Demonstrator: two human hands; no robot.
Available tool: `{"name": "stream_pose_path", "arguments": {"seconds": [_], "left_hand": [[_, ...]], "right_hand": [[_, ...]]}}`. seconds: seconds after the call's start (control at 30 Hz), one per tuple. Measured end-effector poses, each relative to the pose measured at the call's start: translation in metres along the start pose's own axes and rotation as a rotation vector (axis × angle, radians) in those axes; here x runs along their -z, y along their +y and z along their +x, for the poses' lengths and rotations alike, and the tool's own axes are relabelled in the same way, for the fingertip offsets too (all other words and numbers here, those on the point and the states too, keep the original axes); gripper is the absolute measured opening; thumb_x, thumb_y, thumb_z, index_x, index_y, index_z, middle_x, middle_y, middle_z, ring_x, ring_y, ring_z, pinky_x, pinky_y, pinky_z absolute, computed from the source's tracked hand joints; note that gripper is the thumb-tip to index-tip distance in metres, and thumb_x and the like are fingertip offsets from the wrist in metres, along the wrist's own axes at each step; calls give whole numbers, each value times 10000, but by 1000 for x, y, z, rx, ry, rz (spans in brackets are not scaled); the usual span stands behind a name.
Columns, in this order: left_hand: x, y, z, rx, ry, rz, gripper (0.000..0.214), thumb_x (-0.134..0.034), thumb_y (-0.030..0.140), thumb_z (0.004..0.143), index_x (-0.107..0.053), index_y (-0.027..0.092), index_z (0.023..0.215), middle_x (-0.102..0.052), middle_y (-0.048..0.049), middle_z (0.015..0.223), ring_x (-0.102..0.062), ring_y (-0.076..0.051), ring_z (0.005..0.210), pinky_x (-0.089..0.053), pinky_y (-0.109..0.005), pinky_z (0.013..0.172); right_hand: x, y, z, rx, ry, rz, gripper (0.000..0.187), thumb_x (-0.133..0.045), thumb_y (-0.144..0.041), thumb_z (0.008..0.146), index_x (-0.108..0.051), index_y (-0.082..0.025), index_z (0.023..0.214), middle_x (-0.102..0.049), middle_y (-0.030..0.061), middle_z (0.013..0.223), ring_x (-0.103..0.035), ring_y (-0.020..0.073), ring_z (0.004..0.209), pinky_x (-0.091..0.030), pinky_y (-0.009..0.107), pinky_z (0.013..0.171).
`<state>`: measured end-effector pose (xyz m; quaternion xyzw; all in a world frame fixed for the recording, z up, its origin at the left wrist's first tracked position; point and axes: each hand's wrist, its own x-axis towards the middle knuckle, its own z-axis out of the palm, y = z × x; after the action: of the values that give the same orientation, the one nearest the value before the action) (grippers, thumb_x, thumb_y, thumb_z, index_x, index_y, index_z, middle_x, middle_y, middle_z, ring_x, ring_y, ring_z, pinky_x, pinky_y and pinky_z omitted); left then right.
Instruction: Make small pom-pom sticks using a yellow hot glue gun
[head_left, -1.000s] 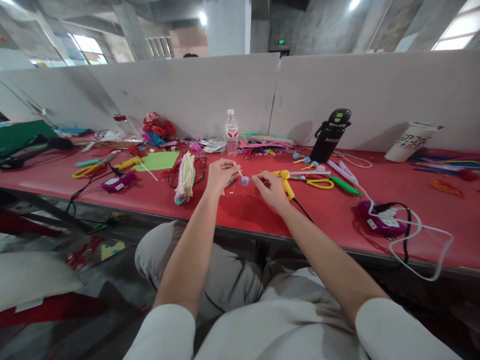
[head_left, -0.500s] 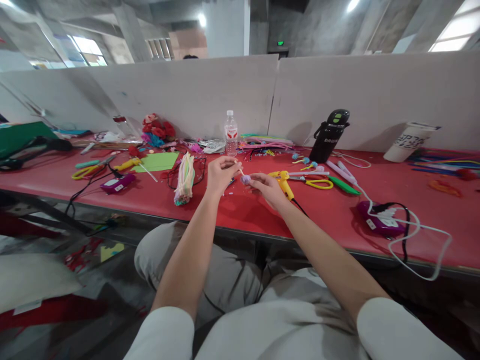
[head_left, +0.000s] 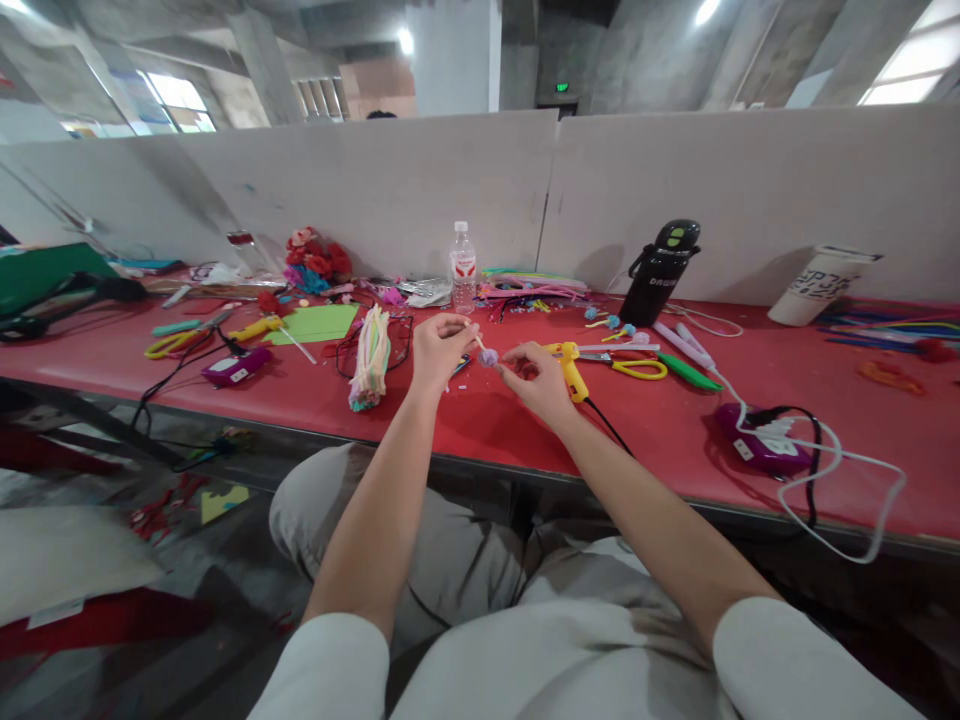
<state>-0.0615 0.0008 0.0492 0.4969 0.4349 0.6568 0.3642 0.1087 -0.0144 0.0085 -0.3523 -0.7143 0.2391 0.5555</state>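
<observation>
The left hand (head_left: 439,347) is closed in a pinch on a thin pale stick (head_left: 478,341). The stick slants down and right to a lilac pom-pom (head_left: 488,357) at its tip. The pom-pom hangs just above the red counter (head_left: 465,415), between the two hands. The right hand (head_left: 537,381) is curled, with its fingertips (head_left: 507,355) right at the pom-pom's right side. Whether they grip it or only touch it I cannot tell. The stick's long axis runs from one hand toward the other, and the right hand is nearer the pom-pom.

Just right of that hand lie a yellow glue gun (head_left: 571,367) and scissors (head_left: 639,368). Further back, a black flask (head_left: 660,275) shows pale lettering that starts "DA". The red label on the bottle (head_left: 463,268) and the print on the cup (head_left: 819,285) are too small to read.
</observation>
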Motion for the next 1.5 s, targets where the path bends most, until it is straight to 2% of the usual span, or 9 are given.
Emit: {"name": "stream_pose_path", "arguments": {"seconds": [0.47,0.77,1.27,1.37,1.5], "left_hand": [[-1,-1,-1,33,-7,44,280,-802,315,642,-667,138,812,-695,-51,742,-690,-179,694,-598,-331,709],[0,-5,0,16,-16,53,281,-805,328,645,-672,146,812,-692,-53,745,-689,-182,697,-600,-338,703],[-2,-3,-3,32,-3,60,242,-797,302,649,-659,150,778,-692,-49,711,-689,-186,665,-596,-340,687],[0,-1,-2,19,4,57,239,-796,292,650,-662,147,784,-688,-48,709,-691,-189,672,-597,-340,690],[1,3,-2,7,-2,29,263,-800,300,650,-666,146,815,-682,-44,714,-697,-194,700,-601,-360,724]], "right_hand": [[0,0,-1,41,-4,-52,196,-634,-397,835,-692,-210,841,-613,42,817,-504,141,641,-428,301,616],[0,2,-1,71,-19,-59,192,-578,-367,877,-669,-210,814,-592,35,776,-509,154,663,-415,304,619],[-3,4,-1,114,-35,-99,199,-603,-352,854,-615,-211,714,-544,23,717,-478,149,644,-412,304,619],[-2,5,-1,46,-20,-46,174,-616,-345,824,-602,-210,715,-570,23,723,-499,148,649,-426,299,624],[-3,9,3,-215,13,175,169,-630,-374,764,-614,-209,796,-644,30,783,-590,165,718,-486,305,662]]}}
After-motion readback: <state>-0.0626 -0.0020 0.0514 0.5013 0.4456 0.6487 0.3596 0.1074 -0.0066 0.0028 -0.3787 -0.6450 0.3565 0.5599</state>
